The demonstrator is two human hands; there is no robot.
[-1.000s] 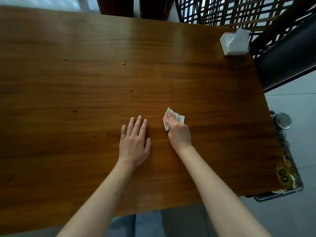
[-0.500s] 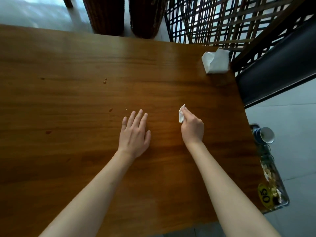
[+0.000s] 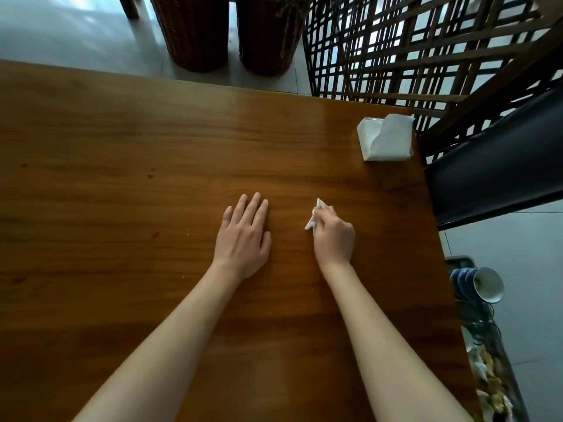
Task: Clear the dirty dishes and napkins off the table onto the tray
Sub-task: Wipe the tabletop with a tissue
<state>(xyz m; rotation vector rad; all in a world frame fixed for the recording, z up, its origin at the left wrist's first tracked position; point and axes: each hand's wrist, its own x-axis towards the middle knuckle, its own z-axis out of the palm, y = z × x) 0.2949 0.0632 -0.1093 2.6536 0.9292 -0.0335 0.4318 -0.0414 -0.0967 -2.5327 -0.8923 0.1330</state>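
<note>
So we've got our left hand (image 3: 243,239) lying flat on the wooden bench (image 3: 122,178), palm down, fingers straight and close together, not holding anything. Our right hand (image 3: 333,236) is just beside it, a little gap between the two, and its fingers are curled around a small crumpled white napkin (image 3: 315,216). The napkin pokes out on the thumb side, and we honestly can't tell whether its lower tip touches the wood or sits just above it.

Over at the far right corner of the bench there's a white tissue pack (image 3: 385,140) with one sheet sticking up out of the top. It's well apart from both hands.

The tray (image 3: 457,261) sits off the right edge of the bench, lower down, only partly in view. In it we can see a blue-patterned cup (image 3: 478,286) tipped on its side with its white inside facing us, plus some crumpled scraps (image 3: 487,379) nearer to us; what they are exactly is too blurry to say.

A few small crumbs and dark spots (image 3: 150,175) are scattered on the left half of the bench. Two woven baskets (image 3: 195,32) stand on the floor past the far edge, next to a dark lattice screen (image 3: 411,47).
</note>
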